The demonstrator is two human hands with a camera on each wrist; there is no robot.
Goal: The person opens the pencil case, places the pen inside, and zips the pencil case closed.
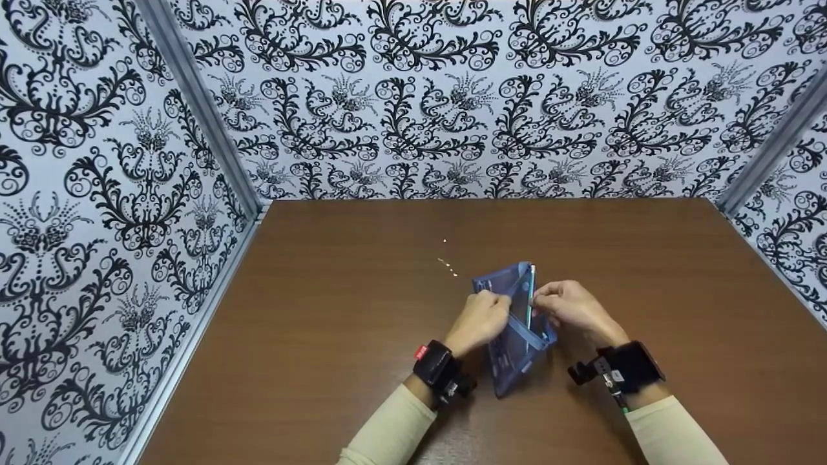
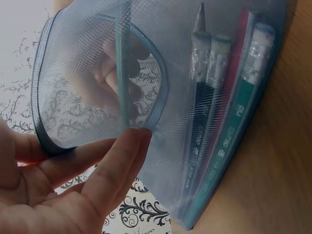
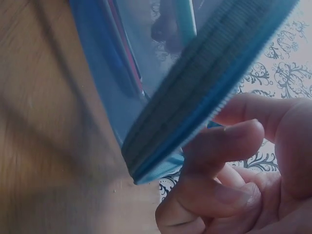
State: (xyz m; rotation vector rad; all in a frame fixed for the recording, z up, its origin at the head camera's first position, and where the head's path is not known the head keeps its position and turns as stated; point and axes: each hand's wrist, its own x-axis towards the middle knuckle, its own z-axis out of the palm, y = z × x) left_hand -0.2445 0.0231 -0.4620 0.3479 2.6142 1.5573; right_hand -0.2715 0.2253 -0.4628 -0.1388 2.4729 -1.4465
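A blue mesh zip pencil pouch (image 1: 510,365) is held up over the table, its zipped mouth spread apart. My left hand (image 1: 479,321) grips the pouch at one side of the mouth, thumb and fingers pinching the mesh. A slim teal pencil (image 1: 531,290) stands in the opening and shows through the mesh in the left wrist view. At the mouth, my right hand (image 1: 572,311) pinches this pencil between thumb and curled fingers; the zipper band (image 3: 195,92) partly hides the grip in the right wrist view. Several green pencils (image 2: 229,126) with eraser ends lie inside the pouch.
The brown wooden table (image 1: 336,290) spreads around both hands. Small bright specks (image 1: 447,263) lie on it beyond the pouch. Patterned black-and-white panels (image 1: 420,110) stand at the back and sides, joined by grey metal posts (image 1: 200,106).
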